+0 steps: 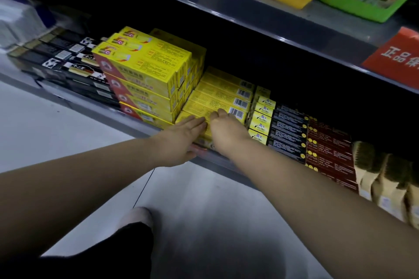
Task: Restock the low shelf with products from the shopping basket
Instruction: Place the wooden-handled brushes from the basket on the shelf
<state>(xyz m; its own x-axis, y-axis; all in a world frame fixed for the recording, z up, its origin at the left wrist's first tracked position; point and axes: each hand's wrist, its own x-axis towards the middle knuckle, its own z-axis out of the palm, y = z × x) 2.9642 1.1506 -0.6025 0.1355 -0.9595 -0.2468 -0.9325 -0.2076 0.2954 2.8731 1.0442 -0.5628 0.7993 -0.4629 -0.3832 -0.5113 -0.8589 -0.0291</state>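
Black-trousered knee (127,247) lowest, bare forearms reaching to low shelf (127,120), left hand (181,140) flat, fingers straight on front yellow box (184,119), right hand (226,130) curled, gripping its far edge

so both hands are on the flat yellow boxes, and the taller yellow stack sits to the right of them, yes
Not quite. The taller yellow stack stands left of the flat yellow boxes, not right, as the head view shows. The left hand and the right hand are indeed on those boxes.
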